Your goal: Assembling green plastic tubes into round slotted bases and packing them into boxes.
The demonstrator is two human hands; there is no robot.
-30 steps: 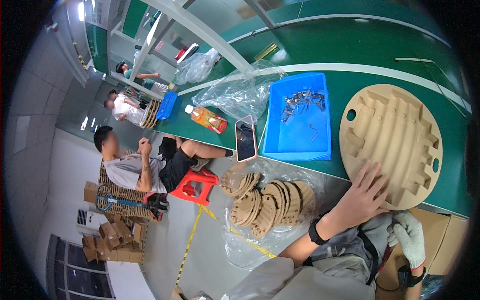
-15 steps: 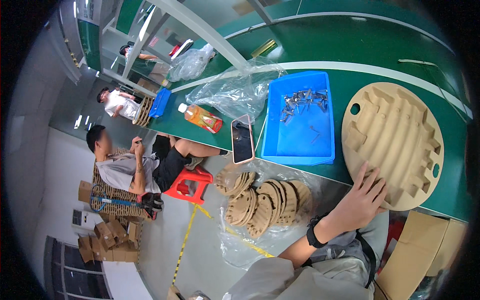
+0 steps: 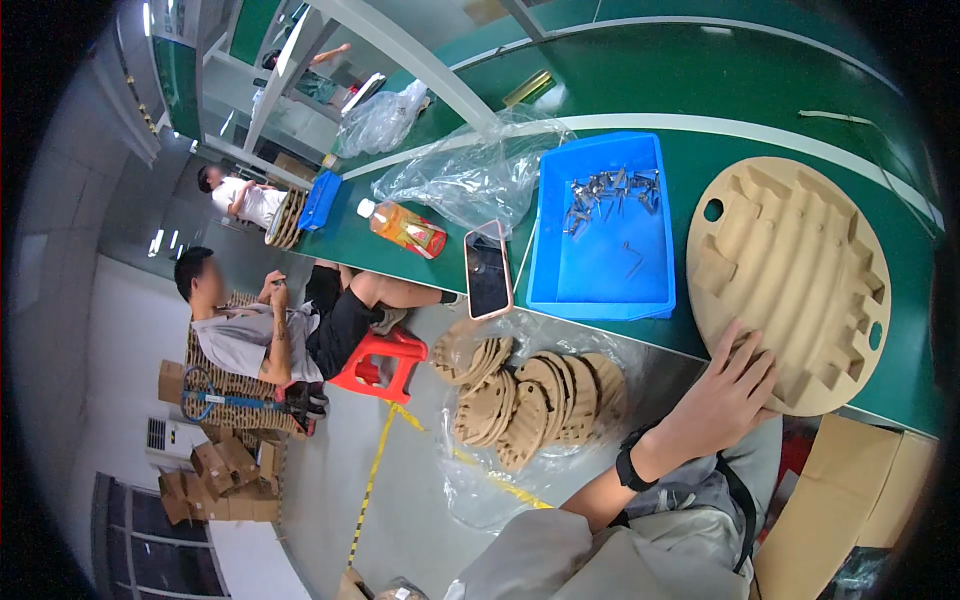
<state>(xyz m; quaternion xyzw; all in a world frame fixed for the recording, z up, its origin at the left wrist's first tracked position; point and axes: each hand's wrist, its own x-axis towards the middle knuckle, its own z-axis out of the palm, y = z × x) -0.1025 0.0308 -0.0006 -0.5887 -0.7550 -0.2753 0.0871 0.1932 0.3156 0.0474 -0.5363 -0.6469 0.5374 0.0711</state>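
Observation:
A tan moulded-pulp tray [image 3: 800, 270], rounded like an egg, with ridges and two oval holes, lies on the green table at the right. On its near edge rests my left hand [image 3: 722, 395], fingers spread and lying flat on the surface, with a black band at the wrist. The thumb is mostly hidden at the tray's rim. Left of the tray stands a blue plastic bin [image 3: 600, 285] with several small metal pieces [image 3: 608, 195] in it. My right hand is out of view.
A phone [image 3: 488, 275] lies at the table edge, beside an orange drink bottle [image 3: 405, 230] and a clear plastic bag [image 3: 465, 180]. Stacked pulp trays [image 3: 540, 405] are on the floor. A cardboard box [image 3: 830, 500] stands lower right. A seated person [image 3: 245, 335] is at the left.
The view has shifted slightly. My left hand stays in the same place on the tray. In the background, one person has raised an arm and another has moved their arms.

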